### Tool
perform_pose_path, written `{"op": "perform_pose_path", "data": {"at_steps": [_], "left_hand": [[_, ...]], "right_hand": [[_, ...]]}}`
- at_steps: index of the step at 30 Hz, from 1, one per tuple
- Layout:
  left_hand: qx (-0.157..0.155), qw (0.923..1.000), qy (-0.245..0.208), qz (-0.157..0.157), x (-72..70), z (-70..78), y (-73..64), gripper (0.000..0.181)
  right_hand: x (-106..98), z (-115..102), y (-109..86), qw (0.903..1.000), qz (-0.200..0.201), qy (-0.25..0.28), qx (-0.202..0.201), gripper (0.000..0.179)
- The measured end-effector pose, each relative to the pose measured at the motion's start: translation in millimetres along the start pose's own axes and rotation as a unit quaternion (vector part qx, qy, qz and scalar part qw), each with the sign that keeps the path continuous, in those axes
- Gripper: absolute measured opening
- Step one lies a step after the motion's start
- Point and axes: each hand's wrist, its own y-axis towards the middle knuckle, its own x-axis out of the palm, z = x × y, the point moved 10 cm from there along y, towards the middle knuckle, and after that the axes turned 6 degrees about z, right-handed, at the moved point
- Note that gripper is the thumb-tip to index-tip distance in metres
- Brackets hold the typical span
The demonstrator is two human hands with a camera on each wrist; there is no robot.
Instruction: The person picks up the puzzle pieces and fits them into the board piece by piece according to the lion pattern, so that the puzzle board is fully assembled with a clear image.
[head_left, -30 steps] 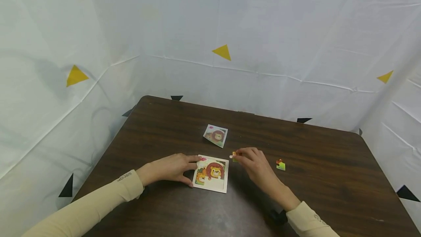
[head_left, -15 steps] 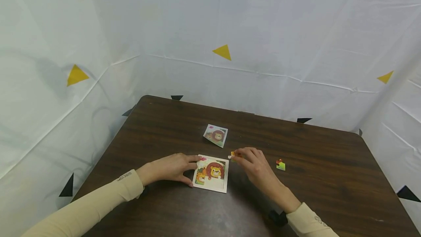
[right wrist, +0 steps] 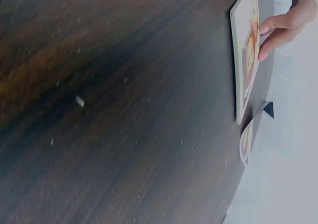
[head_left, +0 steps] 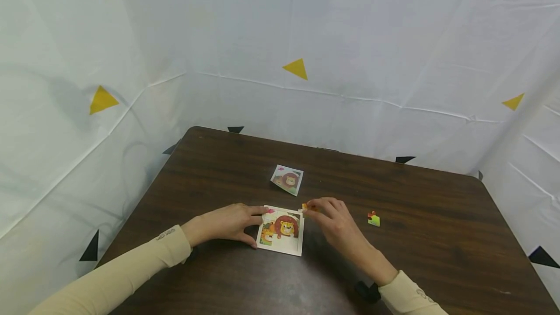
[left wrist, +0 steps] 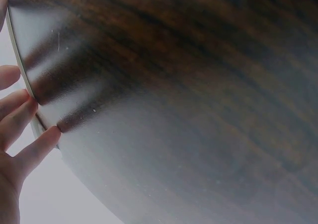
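Note:
A square lion puzzle board (head_left: 288, 244) lies on the table in the head view, partly filled with pieces, its lower right part bare. My left hand (head_left: 225, 223) rests at its left edge, index finger on the upper left corner and thumb at the lower left. The left wrist view shows several of this hand's fingers (left wrist: 35, 152) at the board's rim. Between thumb and fingers, my right hand (head_left: 339, 225) pinches an orange and white puzzle piece (head_left: 305, 206) at the board's upper right corner; the fingers partly hide it. The right wrist view does not show this hand.
Right of my right hand lies a loose red and green puzzle piece (head_left: 374, 219). A lion picture card (head_left: 286, 179) with a lifted edge lies behind the board. The dark wooden table (head_left: 210, 169) is surrounded by white sheeting (head_left: 245, 23).
My right hand has moved slightly left with the puzzle piece, from beside the board to its upper right corner. My left hand and the board stay in place.

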Motion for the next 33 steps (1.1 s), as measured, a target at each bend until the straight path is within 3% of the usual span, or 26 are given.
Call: {"op": "perform_pose_path", "data": {"at_steps": [5,11,18,21,33], "left_hand": [[0.000,1.0000,0.005,0.004,-1.5,0.8,-0.5,0.066],[0.004,0.9999,0.004,0.009,-2.8,2.3,-0.3,0.065],[0.006,0.9998,0.010,0.013,-3.1,2.1,0.0,0.065],[0.009,0.9998,0.011,0.017,-4.1,2.5,-0.3,0.064],[0.011,0.9997,0.004,0.022,-5.1,3.7,0.1,0.064]], "right_hand": [[3.5,-5.8,1.0,0.9999,0.002,0.005,-0.009,0.047],[10.7,-13.3,2.1,0.9997,-0.009,0.016,-0.019,0.029],[19.4,-24.9,5.6,0.9992,-0.006,0.023,-0.031,0.042],[24.3,-30.1,6.0,0.9990,-0.003,0.030,-0.034,0.040],[33.9,-39.7,6.7,0.9983,0.013,0.057,0.000,0.035]]}}
